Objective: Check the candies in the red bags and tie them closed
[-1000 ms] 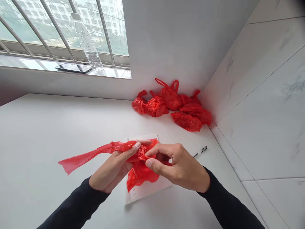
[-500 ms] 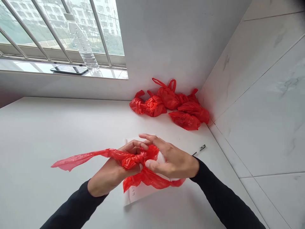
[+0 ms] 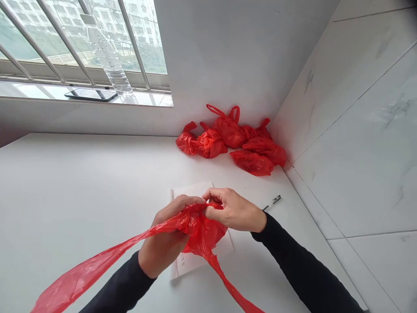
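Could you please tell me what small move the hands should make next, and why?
Perhaps the right hand should gently tug at the bunched red bag while the left hand steadies it: the right hand appears to pinch it near the top, the left hand is wrapped around the bunched part, and two long strips trail away from the hands.

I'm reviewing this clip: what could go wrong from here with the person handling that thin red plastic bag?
The thin red plastic bag might tear where the left hand grips it and the right hand pinches it. Its long red plastic tail, trailing loose past the left wrist, might snag. The white paper with handwriting beneath could get creased.
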